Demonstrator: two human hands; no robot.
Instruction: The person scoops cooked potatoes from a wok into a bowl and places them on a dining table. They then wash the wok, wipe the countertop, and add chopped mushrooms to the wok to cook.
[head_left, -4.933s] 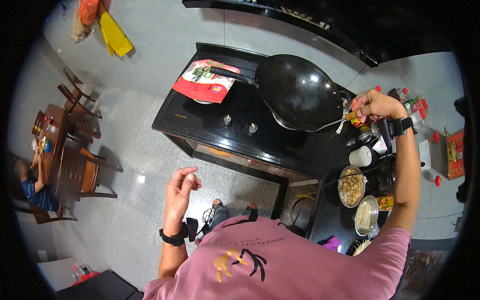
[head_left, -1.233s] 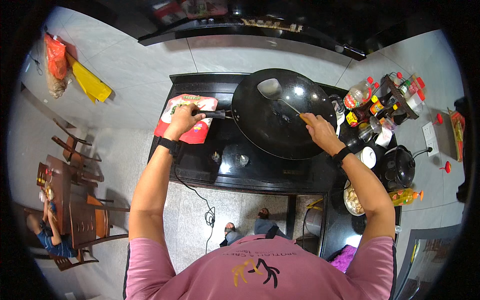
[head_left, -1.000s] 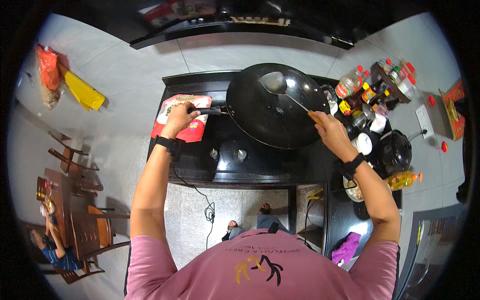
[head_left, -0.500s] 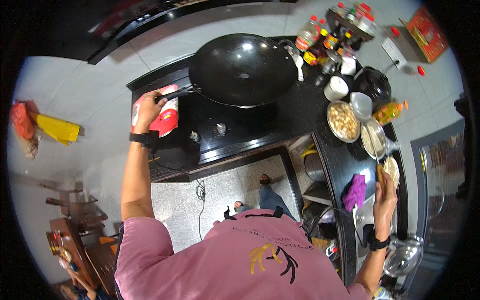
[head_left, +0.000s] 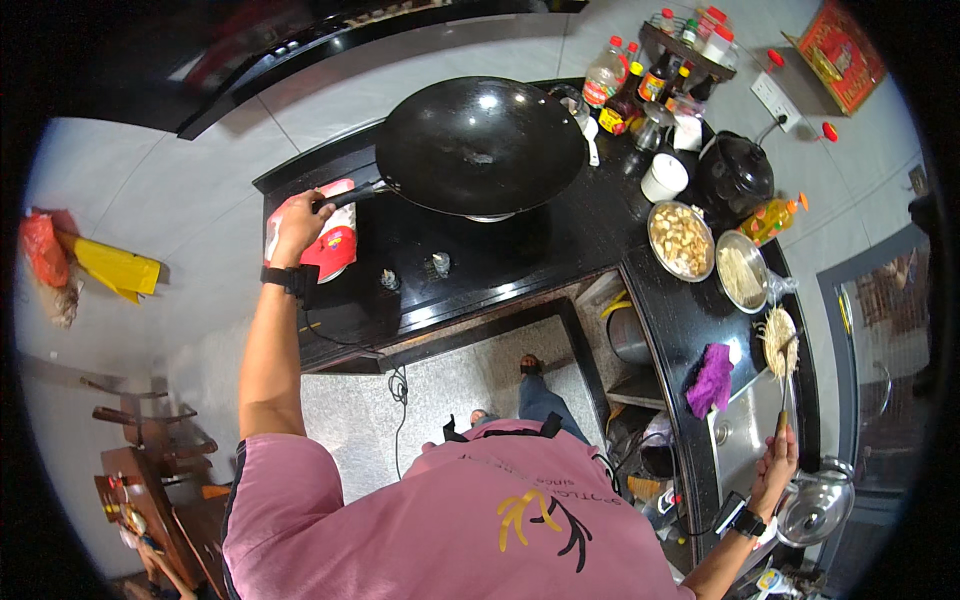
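Note:
My left hand [head_left: 300, 228] is closed round the black handle [head_left: 345, 198] of a large dark wok [head_left: 480, 150], which stands on the black cooktop with nothing visible in it. Beside that hand lies a red and white packet [head_left: 335, 245]. At the right counter, my right hand [head_left: 775, 463] grips a metal spatula [head_left: 784, 412] by its yellowish handle. The far end of the spatula reaches over a plate of pale shredded food [head_left: 776, 335]; its blade is hard to make out. Beyond stand a metal bowl of pale strips [head_left: 738, 265] and a bowl of light brown chunks [head_left: 683, 240].
A purple cloth [head_left: 711, 380] lies by the sink [head_left: 745, 440]. Sauce bottles [head_left: 605, 75], a white canister [head_left: 664, 178] and a black pot [head_left: 738, 165] crowd the back right corner. A glass lid [head_left: 815, 510] is near my right forearm. A cable [head_left: 398, 400] hangs down.
My right hand has drawn back toward me along the right counter, and the spatula has shifted from the bowls to the plate of shredded food. My left hand stays on the wok handle.

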